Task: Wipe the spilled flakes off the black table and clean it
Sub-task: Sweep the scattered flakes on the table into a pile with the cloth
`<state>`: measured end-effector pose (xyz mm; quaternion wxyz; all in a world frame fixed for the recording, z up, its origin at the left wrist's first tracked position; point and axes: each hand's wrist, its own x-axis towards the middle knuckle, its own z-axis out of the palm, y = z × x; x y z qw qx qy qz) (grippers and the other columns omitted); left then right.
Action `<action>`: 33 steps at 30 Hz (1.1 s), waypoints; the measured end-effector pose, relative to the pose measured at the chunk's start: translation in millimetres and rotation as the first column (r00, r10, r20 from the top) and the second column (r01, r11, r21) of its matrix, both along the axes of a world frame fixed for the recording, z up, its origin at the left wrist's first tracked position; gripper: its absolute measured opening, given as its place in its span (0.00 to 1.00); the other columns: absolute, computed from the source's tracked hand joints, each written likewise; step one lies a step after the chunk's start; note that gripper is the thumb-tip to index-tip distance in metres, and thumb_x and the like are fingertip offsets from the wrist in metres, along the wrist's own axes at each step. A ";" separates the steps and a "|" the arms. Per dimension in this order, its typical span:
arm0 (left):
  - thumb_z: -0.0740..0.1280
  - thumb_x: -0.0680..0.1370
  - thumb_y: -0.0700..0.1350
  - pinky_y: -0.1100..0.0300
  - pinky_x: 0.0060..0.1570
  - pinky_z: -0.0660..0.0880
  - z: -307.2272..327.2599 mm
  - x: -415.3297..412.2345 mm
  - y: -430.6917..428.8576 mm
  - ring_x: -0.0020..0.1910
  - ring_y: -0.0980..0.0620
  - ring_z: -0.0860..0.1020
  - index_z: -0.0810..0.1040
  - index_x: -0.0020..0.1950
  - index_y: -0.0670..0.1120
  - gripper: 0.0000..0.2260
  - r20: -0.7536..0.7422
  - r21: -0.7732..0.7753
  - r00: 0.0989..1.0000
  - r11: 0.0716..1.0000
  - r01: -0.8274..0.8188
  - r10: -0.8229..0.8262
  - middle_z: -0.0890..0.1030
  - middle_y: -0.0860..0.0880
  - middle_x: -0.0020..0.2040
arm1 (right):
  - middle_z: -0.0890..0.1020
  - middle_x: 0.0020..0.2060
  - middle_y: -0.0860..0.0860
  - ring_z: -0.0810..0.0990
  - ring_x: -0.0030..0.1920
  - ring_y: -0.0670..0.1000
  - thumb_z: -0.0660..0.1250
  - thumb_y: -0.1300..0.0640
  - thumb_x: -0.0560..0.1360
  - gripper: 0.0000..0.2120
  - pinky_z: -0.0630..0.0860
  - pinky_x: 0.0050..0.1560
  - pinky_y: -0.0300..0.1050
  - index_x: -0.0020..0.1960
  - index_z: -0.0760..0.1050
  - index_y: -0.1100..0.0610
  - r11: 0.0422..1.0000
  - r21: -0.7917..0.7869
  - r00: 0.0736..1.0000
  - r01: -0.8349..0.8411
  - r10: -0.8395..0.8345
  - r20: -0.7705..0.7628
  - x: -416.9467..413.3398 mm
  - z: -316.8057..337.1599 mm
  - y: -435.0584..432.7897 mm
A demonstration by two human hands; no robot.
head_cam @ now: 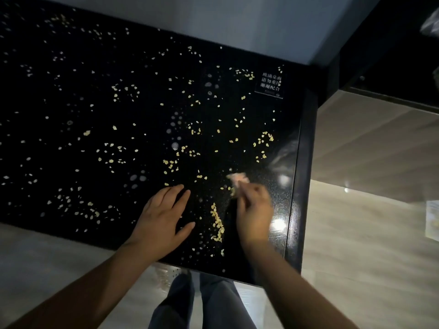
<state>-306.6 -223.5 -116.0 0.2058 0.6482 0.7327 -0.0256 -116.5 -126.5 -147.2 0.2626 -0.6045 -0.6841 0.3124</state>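
Pale yellow flakes (193, 131) lie scattered over most of the glossy black table (71, 91). A denser line of flakes (217, 222) runs between my two hands near the front edge. My left hand (161, 217) rests flat on the table, fingers straight and spread. My right hand (254, 210), blurred by motion, pinches a small crumpled pinkish cloth or tissue (237, 179) against the tabletop near the right edge.
A small sticker with white characters (270, 84) sits at the table's far right corner. The table's right edge (306, 186) borders a light wood floor (356, 233). My legs (202, 302) stand under the front edge. A grey wall runs behind.
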 end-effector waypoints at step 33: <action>0.56 0.75 0.59 0.46 0.64 0.71 6.9 -31.1 87.1 0.68 0.43 0.69 0.73 0.67 0.40 0.29 0.089 0.076 0.994 0.996 0.055 -0.061 0.71 0.43 0.68 | 0.80 0.41 0.50 0.79 0.41 0.44 0.70 0.55 0.77 0.07 0.75 0.47 0.37 0.52 0.84 0.54 0.966 0.103 0.963 0.236 -0.218 -0.160 28.9 38.5 139.9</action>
